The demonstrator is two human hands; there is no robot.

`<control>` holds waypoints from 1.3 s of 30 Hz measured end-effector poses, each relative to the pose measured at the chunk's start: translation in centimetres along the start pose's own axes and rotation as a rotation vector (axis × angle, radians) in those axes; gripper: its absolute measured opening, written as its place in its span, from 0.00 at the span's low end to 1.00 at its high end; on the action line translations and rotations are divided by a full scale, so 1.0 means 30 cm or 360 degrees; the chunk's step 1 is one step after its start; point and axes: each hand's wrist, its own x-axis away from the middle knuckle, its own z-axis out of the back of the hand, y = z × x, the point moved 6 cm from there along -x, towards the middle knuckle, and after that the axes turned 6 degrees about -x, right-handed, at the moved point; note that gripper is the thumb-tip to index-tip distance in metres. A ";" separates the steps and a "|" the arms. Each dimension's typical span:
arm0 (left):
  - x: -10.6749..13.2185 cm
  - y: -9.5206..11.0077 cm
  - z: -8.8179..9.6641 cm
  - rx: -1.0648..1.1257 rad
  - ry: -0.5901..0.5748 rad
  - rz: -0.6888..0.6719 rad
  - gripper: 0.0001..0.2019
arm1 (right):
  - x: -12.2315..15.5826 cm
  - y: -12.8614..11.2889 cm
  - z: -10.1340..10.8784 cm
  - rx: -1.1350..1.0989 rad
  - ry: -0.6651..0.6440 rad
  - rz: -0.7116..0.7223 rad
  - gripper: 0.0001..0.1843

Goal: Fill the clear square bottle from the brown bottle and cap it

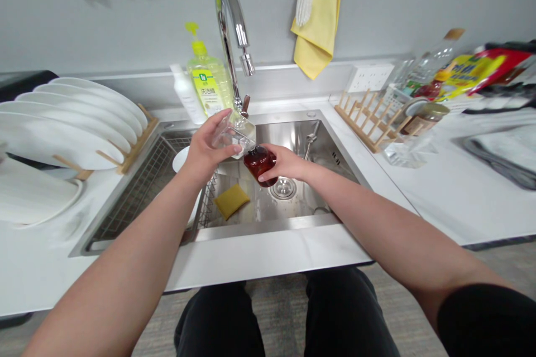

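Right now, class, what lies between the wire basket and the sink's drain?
The head view shows a yellow sponge between the wire basket and the drain.

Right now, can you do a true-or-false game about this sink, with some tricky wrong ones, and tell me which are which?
1. The right hand holds the dark red bottle. True.
2. The left hand is empty. False: it holds a clear container.
3. The dish soap pump bottle stands behind the sink. True.
4. The yellow sponge is hanging on the wall. False: it lies in the sink.
5. A white brush hangs beside a yellow cloth. True.
6. The row of white plates is right of the sink. False: it is on the left.
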 end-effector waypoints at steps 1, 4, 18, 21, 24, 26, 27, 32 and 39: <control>0.000 -0.001 0.001 0.0010 0.0001 0.0003 0.48 | -0.001 0.000 0.001 -0.0006 0.0006 0.0003 0.49; -0.001 0.002 0.003 0.0006 -0.0005 0.0005 0.49 | 0.001 -0.005 0.002 -0.0004 0.0013 0.0012 0.48; 0.000 0.062 -0.018 -0.0141 -0.0061 -0.0069 0.50 | 0.019 -0.029 -0.042 0.0010 -0.0068 -0.0047 0.41; 0.002 0.068 -0.023 -0.0152 -0.0070 -0.0069 0.49 | 0.018 -0.024 -0.050 -0.0051 -0.0077 -0.0047 0.42; 0.004 0.082 -0.032 -0.0144 -0.0100 -0.0069 0.48 | 0.015 -0.015 -0.056 -0.0119 -0.0108 -0.0064 0.43; 0.005 0.094 -0.041 -0.0153 -0.0136 -0.0063 0.48 | 0.013 -0.012 -0.062 -0.0135 -0.0151 -0.0065 0.43; 0.006 0.100 -0.046 -0.0155 -0.0153 -0.0055 0.47 | 0.013 -0.013 -0.066 -0.0131 -0.0178 -0.0064 0.43; 0.011 0.118 -0.063 -0.0139 -0.0183 -0.0007 0.47 | 0.017 -0.024 -0.083 -0.0065 -0.0263 -0.0102 0.39; 0.013 0.138 -0.068 -0.0210 -0.0166 -0.0036 0.45 | 0.021 -0.020 -0.083 -0.0029 -0.0251 -0.0155 0.36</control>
